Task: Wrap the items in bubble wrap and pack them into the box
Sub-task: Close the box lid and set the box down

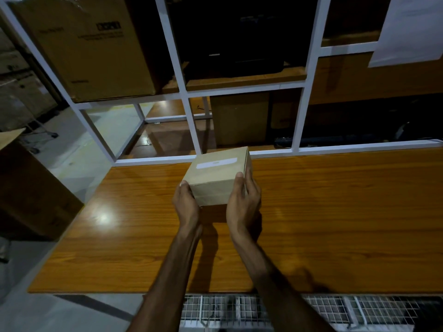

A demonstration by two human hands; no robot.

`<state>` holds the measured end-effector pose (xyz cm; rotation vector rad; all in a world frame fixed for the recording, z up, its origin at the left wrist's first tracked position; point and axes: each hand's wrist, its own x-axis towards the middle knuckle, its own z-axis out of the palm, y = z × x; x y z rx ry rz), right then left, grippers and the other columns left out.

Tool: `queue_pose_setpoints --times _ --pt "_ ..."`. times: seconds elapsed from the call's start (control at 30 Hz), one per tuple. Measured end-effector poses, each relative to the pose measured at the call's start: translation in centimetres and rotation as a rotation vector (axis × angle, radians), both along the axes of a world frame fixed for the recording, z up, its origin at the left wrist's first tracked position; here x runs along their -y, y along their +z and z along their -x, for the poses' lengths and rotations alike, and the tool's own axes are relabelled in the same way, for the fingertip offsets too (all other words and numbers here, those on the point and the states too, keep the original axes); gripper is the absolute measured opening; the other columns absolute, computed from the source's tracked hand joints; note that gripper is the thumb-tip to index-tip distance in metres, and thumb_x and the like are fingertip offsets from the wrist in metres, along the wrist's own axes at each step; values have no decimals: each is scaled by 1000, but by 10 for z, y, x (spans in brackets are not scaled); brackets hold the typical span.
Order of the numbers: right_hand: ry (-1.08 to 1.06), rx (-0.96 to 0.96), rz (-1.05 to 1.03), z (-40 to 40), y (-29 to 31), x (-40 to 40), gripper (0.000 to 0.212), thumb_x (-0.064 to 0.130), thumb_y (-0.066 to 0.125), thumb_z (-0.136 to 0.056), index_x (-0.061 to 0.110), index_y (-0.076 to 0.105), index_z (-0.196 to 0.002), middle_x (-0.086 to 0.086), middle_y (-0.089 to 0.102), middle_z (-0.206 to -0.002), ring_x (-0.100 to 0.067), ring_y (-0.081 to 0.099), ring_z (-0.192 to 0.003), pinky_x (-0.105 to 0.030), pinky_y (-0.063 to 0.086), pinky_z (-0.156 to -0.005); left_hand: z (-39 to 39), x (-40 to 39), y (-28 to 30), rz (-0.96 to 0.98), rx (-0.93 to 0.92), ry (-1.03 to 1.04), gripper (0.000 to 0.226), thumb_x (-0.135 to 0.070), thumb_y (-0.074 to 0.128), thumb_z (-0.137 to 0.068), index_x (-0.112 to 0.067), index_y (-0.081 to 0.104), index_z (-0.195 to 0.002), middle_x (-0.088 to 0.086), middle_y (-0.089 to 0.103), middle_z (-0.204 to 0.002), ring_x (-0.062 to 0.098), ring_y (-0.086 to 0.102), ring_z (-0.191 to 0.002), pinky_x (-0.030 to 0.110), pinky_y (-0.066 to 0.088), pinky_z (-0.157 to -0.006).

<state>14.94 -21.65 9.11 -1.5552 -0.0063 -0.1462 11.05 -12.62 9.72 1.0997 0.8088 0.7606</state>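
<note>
Cartons fill the left edge: a dark brown one (31, 188) stands on the floor beside the table, and a tall printed one (88, 49) sits up on the white shelf frame (182, 92) behind it. Moving in, my left hand (185, 202) grips the near left corner of the small cardboard box (215, 176), thumb up along the edge and fingers curled under, out of sight. That box is closed, with a white label (217, 162) across its top, and I hold it tilted just above the wooden table (335, 212), near the far edge; its shadow falls on the boards beneath. My right hand (243, 202) clasps the box's right side, thumb tip pressed on the top face and fingers wrapped round the far side. Further right, a pale sheet (407, 29) hangs from the upper shelf. Below the table's near edge runs a white wire grid (335, 310).
</note>
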Motion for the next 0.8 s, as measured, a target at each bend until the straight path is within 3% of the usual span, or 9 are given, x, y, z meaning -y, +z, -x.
queue_pose_setpoints --times 0.13,0.27,0.4,0.5,0.67,0.8 --pt "18 -19 -95 -1 7 3 45 45 45 -108 34 49 -151 -2 46 -151 -16 55 -127 -16 52 -83 -1 -4 0 -40 -14 22 35 -44 48 -106 -27 70 -126 2 76 -117 26 71 -112 60 60 -95" --pt "37 -1 -100 -1 9 4 45 46 52 -105 33 54 -148 2 45 -152 -11 52 -128 -10 47 -76 -1 -4 -1 -29 -13 31 32 -36 47 -109 -21 68 -128 6 73 -119 27 70 -112 58 61 -92" --pt "75 57 -69 -5 17 3 41 44 53 -105 42 45 -146 2 44 -154 -15 52 -133 -20 56 -83 -2 -3 -3 13 3 33 31 -32 44 -111 -16 66 -126 9 70 -117 30 68 -111 46 60 -80" --pt "75 120 -20 1 24 -2 43 47 52 -105 37 48 -147 2 40 -162 -17 42 -145 -38 54 -104 -3 -4 -3 104 37 5 33 -37 42 -112 -19 66 -125 8 70 -120 32 66 -117 53 59 -95" --pt "31 90 72 9 25 -6 47 46 52 -106 27 54 -149 0 40 -162 -12 35 -147 -34 45 -111 -5 -9 4 164 61 -20 33 -39 41 -112 -19 63 -124 11 67 -124 33 63 -122 59 53 -106" --pt "35 48 33 4 21 -7 52 53 48 -104 29 53 -149 2 42 -159 -14 44 -141 -32 56 -99 -2 -10 5 91 36 -24 33 -40 40 -112 -21 67 -119 13 70 -122 29 66 -114 51 54 -96"
